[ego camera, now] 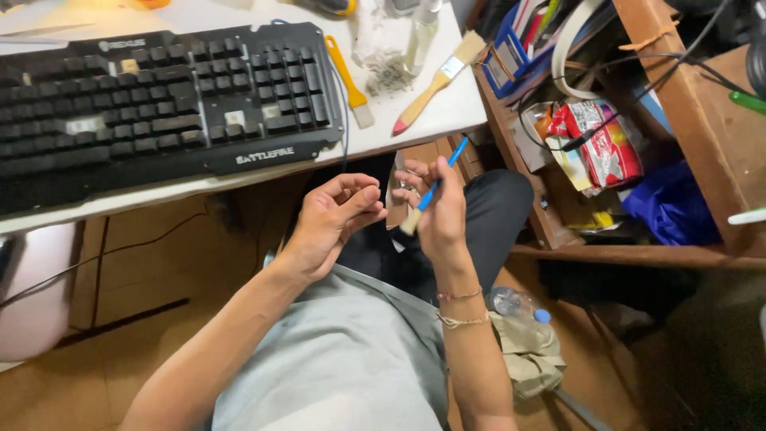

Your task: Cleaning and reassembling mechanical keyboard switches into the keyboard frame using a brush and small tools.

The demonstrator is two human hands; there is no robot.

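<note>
My right hand holds a small blue-handled brush over my lap, bristles pointing down-left, and also pinches a small thin piece against its fingers. My left hand sits just left of it, fingers curled, thumb and fingertips together near the brush tip; whether it holds anything is unclear. A black keyboard with a few keycaps removed lies on the white desk above the hands.
On the desk lie a yellow-handled brush, a wooden-handled paintbrush, a clear bottle and a pile of debris. A wooden shelf at right holds a red snack bag and cables. A plastic bottle lies on the floor.
</note>
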